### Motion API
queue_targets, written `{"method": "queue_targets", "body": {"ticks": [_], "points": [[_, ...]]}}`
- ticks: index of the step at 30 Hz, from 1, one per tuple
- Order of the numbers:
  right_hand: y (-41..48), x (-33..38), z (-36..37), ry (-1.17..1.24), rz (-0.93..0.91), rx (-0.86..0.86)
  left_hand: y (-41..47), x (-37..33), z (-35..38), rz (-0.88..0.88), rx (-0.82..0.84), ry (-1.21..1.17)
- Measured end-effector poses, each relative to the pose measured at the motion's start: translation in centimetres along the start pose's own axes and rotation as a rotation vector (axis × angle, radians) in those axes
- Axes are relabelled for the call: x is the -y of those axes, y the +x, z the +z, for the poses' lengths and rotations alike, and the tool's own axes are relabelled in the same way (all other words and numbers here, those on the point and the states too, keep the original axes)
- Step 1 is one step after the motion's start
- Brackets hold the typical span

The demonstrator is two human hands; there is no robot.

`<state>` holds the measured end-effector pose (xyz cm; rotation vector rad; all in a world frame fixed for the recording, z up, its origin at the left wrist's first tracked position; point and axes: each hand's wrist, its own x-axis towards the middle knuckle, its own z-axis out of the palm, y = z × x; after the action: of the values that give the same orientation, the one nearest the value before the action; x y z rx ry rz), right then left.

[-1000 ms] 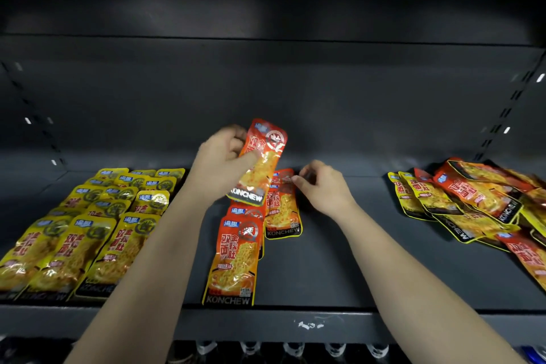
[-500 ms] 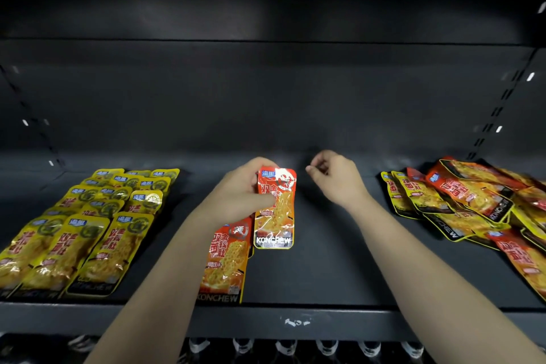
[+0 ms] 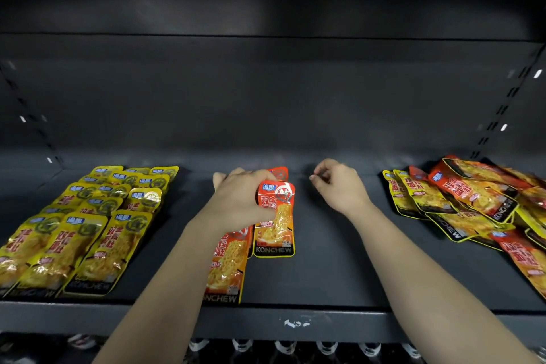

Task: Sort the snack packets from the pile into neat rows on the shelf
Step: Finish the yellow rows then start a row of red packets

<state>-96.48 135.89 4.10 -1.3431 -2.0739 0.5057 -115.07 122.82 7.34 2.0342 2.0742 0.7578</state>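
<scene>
Left hand (image 3: pixel 239 201) grips the top of an orange packet (image 3: pixel 276 216), with the thumb across its printed face and the fingers curled behind its left edge. The packet lies lengthwise on the middle of the shelf (image 3: pixel 325 275), its KONCHEW end toward the near edge. A second ago this packet was lifted and tilted above the row; now it is down flat. The red top of a far packet (image 3: pixel 279 172) peeks out just behind it. A nearer packet (image 3: pixel 227 263) lies just to its near left, partly under the left forearm.

Right hand (image 3: pixel 339 186) hovers just right of the row with its fingers loosely curled, holding nothing. A second ago its fingertips were on a packet in the row; it is now apart from them.

Yellow packets (image 3: pixel 88 230) lie in overlapping rows on the left side of the shelf. The mixed pile (image 3: pixel 472 201) of orange and yellow packets sits at the right, well apart from both hands.
</scene>
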Motion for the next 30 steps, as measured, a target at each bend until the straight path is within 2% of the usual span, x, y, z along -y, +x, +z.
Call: {"method": "queue_targets", "body": {"ticks": [9,13,19,30], "points": [[-0.2,0.0,0.1,-0.010,0.014,0.005,0.5,0.5,0.7,0.013,-0.015,0.157],[-0.3,0.0,0.1,-0.016,0.014,0.001,0.5,0.4,0.7,-0.015,-0.028,0.143],[-0.5,0.2,0.0,-0.006,0.005,0.001,0.4,0.1,0.2,0.035,-0.050,0.173],[-1.0,-0.3,-4.5,-0.183,-0.102,0.033,4.0,-4.5,1.4,0.155,-0.210,0.296]]}}
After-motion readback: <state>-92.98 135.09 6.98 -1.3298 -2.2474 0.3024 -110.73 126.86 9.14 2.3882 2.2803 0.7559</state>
